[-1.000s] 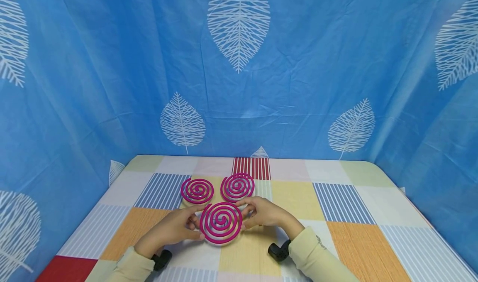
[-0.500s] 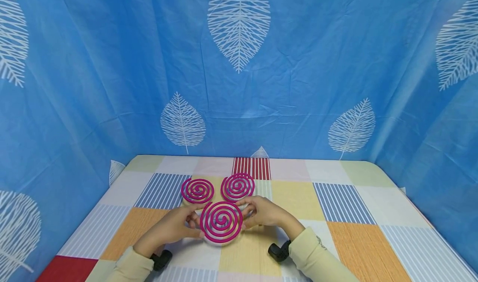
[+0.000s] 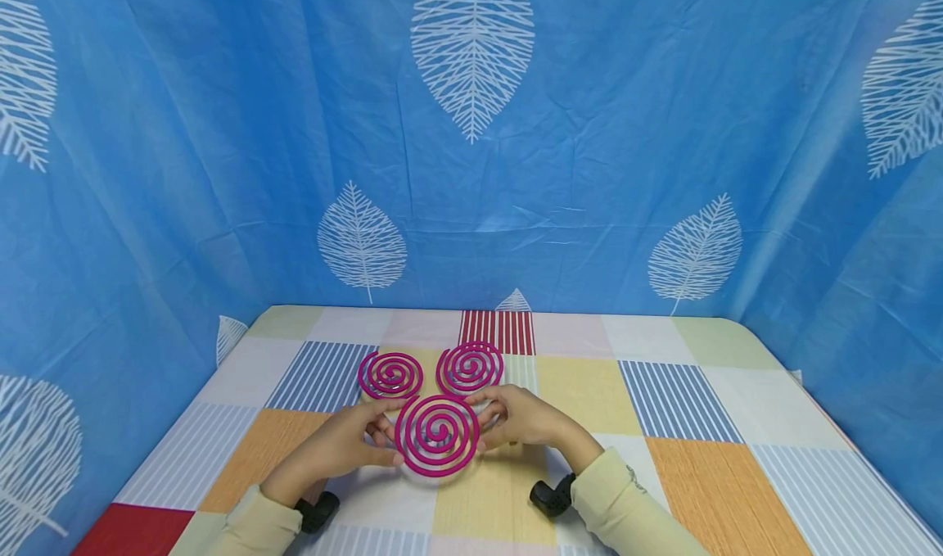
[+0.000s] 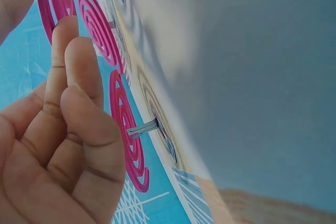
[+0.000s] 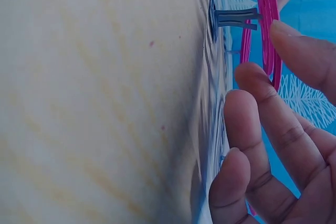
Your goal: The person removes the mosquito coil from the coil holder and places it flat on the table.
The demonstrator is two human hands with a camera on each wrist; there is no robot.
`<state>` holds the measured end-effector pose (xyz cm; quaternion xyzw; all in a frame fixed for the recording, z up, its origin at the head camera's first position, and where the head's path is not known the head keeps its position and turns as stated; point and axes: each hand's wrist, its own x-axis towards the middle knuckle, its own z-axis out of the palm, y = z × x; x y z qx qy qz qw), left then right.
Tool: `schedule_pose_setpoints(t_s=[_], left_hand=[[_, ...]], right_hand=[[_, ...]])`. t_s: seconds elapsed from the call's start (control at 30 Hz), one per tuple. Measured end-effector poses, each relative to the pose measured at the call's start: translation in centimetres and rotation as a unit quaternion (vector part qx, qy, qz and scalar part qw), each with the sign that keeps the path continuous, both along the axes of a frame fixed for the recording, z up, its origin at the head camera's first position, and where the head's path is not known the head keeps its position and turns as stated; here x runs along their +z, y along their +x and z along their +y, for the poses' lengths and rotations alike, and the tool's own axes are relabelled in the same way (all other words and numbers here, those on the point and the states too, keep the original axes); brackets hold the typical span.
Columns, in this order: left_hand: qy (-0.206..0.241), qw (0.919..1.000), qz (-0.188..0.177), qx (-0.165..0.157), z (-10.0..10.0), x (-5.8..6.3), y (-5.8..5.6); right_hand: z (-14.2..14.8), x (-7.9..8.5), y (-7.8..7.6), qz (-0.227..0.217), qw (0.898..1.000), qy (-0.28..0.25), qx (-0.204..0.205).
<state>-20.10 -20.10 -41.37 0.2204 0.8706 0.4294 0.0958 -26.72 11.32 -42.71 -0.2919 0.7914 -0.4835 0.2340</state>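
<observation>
Three magenta mosquito coils are in the head view. The front mosquito coil [image 3: 437,432] lies flat above the cloth on a metal stand [image 5: 233,18], seen in the right wrist view. My left hand [image 3: 346,444] pinches this coil's left rim, thumb on the near side and fingers behind. From the right, my right hand [image 3: 521,418] pinches the opposite rim between thumb and forefinger. Behind them stand the back left coil [image 3: 391,374] and the back right coil [image 3: 470,367]. In the left wrist view, a slim metal stand [image 4: 143,129] bears one coil.
A patchwork-patterned cloth [image 3: 707,490] covers the table. Blue curtains [image 3: 589,130] with white leaf prints enclose it at the back and both sides. A black wrist camera [image 3: 552,497] sits below each hand.
The front coil has shifted very slightly upward in the head view, both hands staying on its rim. The two back coils stay where they were.
</observation>
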Motion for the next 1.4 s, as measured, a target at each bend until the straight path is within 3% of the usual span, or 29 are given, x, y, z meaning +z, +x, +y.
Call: schedule_pose_setpoints(t_s=[0.37, 1.07, 1.4], left_hand=[[0.009, 0.9999, 0.006, -0.006, 0.0, 0.2, -0.1], [0.032, 0.9984, 0.022, 0.042, 0.9, 0.8, -0.1], [0.055, 0.9974, 0.034, 0.033, 1.4, 0.9, 0.3]], right_hand=[[0.3, 0.3, 0.0, -0.011, 1.000, -0.025, -0.003], [1.6, 0.2, -0.3, -0.036, 0.991, -0.126, 0.002], [2.4, 0.1, 0.1, -0.051, 0.986, -0.155, 0.008]])
